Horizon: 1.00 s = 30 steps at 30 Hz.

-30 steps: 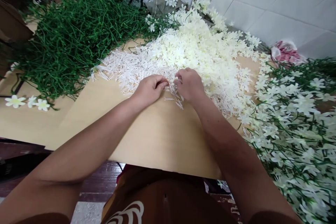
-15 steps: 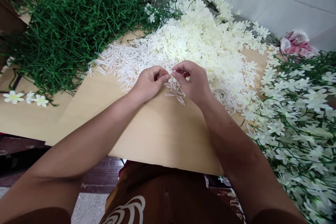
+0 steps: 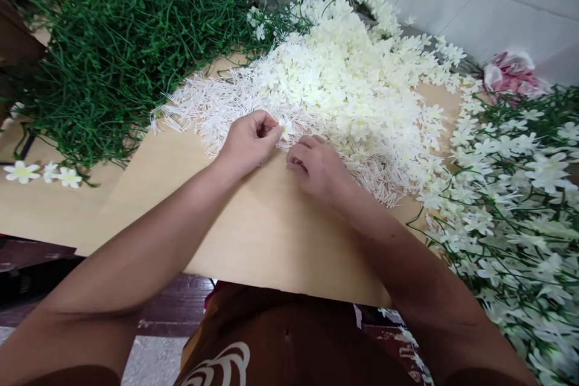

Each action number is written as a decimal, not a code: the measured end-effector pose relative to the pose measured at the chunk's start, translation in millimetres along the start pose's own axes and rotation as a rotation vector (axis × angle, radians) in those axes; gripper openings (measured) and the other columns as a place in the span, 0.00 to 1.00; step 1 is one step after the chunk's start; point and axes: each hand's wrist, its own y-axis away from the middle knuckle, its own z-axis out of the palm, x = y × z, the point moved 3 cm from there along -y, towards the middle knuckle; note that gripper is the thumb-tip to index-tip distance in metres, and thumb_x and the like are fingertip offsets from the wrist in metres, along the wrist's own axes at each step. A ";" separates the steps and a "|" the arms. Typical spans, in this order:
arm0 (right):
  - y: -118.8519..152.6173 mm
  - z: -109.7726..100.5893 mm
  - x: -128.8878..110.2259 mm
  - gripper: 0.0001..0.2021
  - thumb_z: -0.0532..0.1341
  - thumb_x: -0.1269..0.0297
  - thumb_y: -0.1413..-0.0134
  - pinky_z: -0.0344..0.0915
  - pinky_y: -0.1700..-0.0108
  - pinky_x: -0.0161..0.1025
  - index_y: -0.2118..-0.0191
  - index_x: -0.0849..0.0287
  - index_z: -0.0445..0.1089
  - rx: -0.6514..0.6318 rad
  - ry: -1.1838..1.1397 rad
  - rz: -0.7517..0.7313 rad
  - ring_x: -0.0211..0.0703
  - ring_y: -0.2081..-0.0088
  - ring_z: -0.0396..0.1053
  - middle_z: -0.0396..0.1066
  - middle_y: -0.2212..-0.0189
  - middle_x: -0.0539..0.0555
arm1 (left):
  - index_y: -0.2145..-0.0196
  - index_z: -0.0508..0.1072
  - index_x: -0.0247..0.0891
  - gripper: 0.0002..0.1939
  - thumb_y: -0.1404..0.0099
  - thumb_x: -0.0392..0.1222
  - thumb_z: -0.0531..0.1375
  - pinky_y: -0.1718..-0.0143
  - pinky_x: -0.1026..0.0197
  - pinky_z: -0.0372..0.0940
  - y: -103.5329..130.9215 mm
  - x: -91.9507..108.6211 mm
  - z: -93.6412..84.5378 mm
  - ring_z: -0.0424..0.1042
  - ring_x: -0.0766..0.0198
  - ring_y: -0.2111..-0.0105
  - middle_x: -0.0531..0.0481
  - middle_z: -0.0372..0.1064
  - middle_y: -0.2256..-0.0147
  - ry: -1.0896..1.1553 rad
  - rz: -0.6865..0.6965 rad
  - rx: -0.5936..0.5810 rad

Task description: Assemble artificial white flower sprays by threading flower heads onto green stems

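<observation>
Pinched between the thumb and forefinger of my left hand [image 3: 250,142] is a small white flower [image 3: 286,129] with a yellow centre. My right hand [image 3: 316,166] is just to the right and slightly lower, its fingers curled together at the near edge of the white stick pile [image 3: 212,99]. Whatever those fingers hold, if anything, is hidden. Behind both hands lies a large heap of loose cream-white flowers [image 3: 348,66]. Brown board [image 3: 253,229] shows beneath my wrists.
A big tangle of green stems [image 3: 131,42] covers the back left. Flowers on green stems [image 3: 520,211] crowd the right side. A few single flowers [image 3: 22,172] lie at the far left. A pink and white bundle [image 3: 513,75] rests by the tiled wall [image 3: 506,12].
My right hand has moved away from my left, down toward me, onto the edge of the sticks. My left hand has shifted slightly left, and the flower at its fingertips now shows clearly.
</observation>
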 end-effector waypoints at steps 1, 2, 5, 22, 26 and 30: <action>-1.0 -4.8 1.8 0.06 0.57 0.74 0.50 0.59 0.64 0.41 0.73 0.61 0.68 0.059 -0.102 0.020 0.41 0.68 0.61 0.67 0.72 0.54 | 0.77 0.64 0.37 0.07 0.45 0.41 0.58 0.75 0.64 0.54 0.3 -0.1 0.7 0.58 0.70 0.77 0.55 0.61 0.79 -0.004 0.002 -0.011; -1.7 -9.4 4.4 0.05 0.58 0.73 0.50 0.59 0.65 0.39 0.73 0.60 0.68 0.122 -0.218 0.052 0.39 0.70 0.60 0.67 0.73 0.52 | 0.76 0.64 0.37 0.07 0.45 0.41 0.58 0.75 0.64 0.54 0.6 0.0 1.2 0.58 0.70 0.77 0.55 0.61 0.79 -0.012 0.003 -0.018; -2.7 -16.3 13.6 0.02 0.60 0.69 0.50 0.58 0.71 0.35 0.71 0.59 0.68 0.270 -0.546 0.189 0.34 0.74 0.59 0.65 0.76 0.48 | 0.76 0.65 0.37 0.07 0.45 0.41 0.58 0.76 0.64 0.53 1.9 1.9 2.6 0.58 0.70 0.78 0.55 0.61 0.79 -0.030 0.000 -0.043; 2.2 -6.5 18.7 0.04 0.57 0.69 0.45 0.65 0.55 0.46 0.70 0.56 0.65 0.493 -0.121 0.015 0.46 0.59 0.67 0.70 0.65 0.57 | 0.75 0.66 0.37 0.07 0.43 0.42 0.57 0.72 0.64 0.56 9.4 5.1 10.6 0.61 0.69 0.76 0.54 0.64 0.77 -0.038 0.016 -0.148; 1.4 -2.3 15.3 0.05 0.56 0.70 0.45 0.64 0.53 0.47 0.71 0.56 0.65 0.464 -0.061 -0.008 0.46 0.58 0.66 0.70 0.63 0.58 | 0.75 0.67 0.37 0.07 0.43 0.42 0.57 0.71 0.64 0.56 9.9 5.3 11.7 0.61 0.68 0.75 0.54 0.65 0.76 -0.074 0.037 -0.142; -0.7 0.9 17.3 0.05 0.57 0.68 0.45 0.65 0.52 0.45 0.71 0.57 0.65 0.459 -0.153 0.017 0.44 0.58 0.67 0.71 0.63 0.57 | 0.75 0.68 0.37 0.07 0.43 0.42 0.57 0.71 0.64 0.57 9.8 5.2 11.9 0.62 0.68 0.74 0.53 0.66 0.76 -0.079 0.067 -0.172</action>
